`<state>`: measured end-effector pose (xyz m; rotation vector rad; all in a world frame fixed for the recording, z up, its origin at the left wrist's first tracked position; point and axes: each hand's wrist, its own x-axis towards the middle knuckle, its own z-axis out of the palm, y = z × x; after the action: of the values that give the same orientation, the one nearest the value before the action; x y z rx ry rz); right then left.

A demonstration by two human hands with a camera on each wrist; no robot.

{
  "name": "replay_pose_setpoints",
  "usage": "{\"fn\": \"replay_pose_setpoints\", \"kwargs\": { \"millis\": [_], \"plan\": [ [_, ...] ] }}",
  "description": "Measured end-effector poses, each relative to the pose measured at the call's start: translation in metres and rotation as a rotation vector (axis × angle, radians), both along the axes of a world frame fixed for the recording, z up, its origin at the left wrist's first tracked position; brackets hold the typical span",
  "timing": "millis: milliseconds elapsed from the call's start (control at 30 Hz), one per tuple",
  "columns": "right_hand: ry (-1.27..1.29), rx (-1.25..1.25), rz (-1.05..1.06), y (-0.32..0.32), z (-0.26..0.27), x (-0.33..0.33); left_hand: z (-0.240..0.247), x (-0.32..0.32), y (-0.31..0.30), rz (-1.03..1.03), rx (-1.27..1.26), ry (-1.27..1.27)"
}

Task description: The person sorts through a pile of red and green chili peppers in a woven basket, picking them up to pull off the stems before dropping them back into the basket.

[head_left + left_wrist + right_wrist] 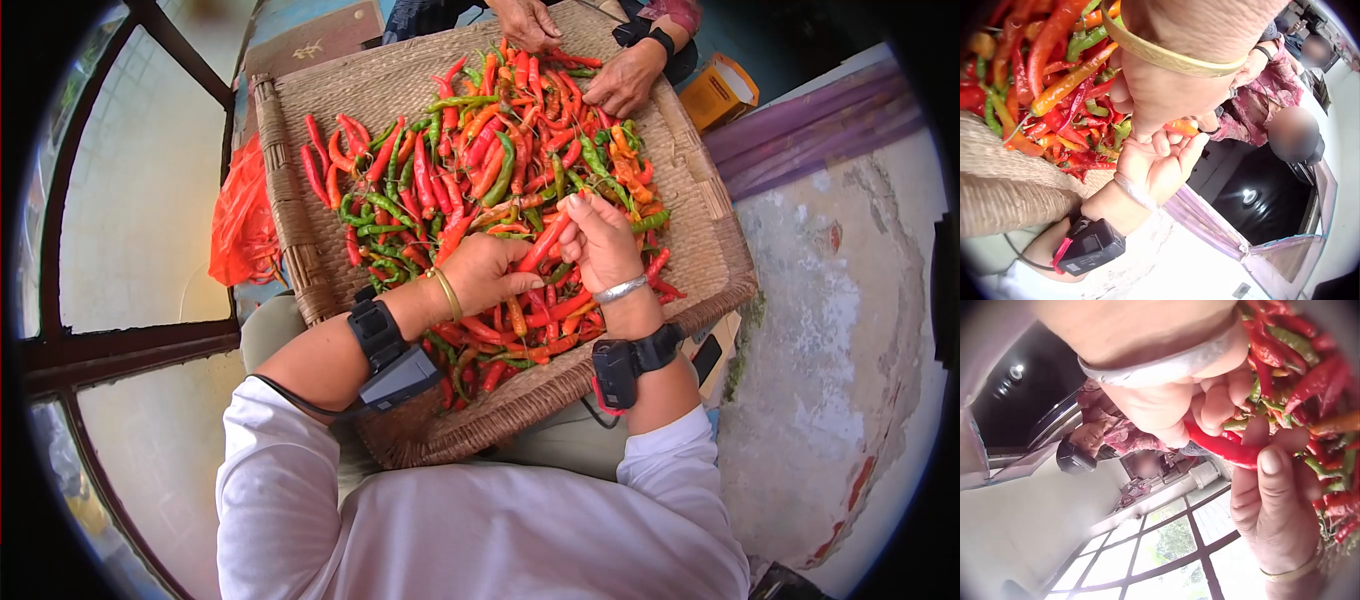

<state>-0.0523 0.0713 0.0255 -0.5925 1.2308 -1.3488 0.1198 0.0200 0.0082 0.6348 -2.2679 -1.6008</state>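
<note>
chillies (480, 170) crowd the tray (300, 200) – another person's hands (625, 80) opposite

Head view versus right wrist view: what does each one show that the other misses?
Only the head view shows the whole woven tray, the orange bag beside it and another person's hands at the far edge. Only the right wrist view shows a window with greenery outside and the left thumb pressed against the red chilli. Both show the left hand and right hand holding that chilli over the chilli pile.

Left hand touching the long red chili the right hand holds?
Touching. Right wrist view: the thumb of the left hand lies on the red chili, which the right hand also pinches.
</note>
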Motion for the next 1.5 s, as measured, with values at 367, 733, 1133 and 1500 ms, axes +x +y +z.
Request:
{"fn": "replay_pose_setpoints", "kwargs": {
  "millis": [367, 733, 1133, 1500],
  "plan": [
    [0.002, 0.123, 0.187, 0.002, -0.003, 0.004, 0.0, -0.001, -0.001, 0.075, -0.199, 0.029],
    [-0.123, -0.19, 0.073, -0.023, 0.017, -0.019, 0.001, 0.0, -0.001, 0.211, -0.157, 0.024],
    [1.589, 0.055, -0.044, 0.007, 0.022, -0.068, -0.003, 0.001, 0.0, 0.109, -0.165, 0.011],
    [1.678, 0.462, 0.508, 0.032, 0.02, -0.089, 0.004, 0.003, 0.003, 0.123, -0.168, -0.071]
  ]
}}
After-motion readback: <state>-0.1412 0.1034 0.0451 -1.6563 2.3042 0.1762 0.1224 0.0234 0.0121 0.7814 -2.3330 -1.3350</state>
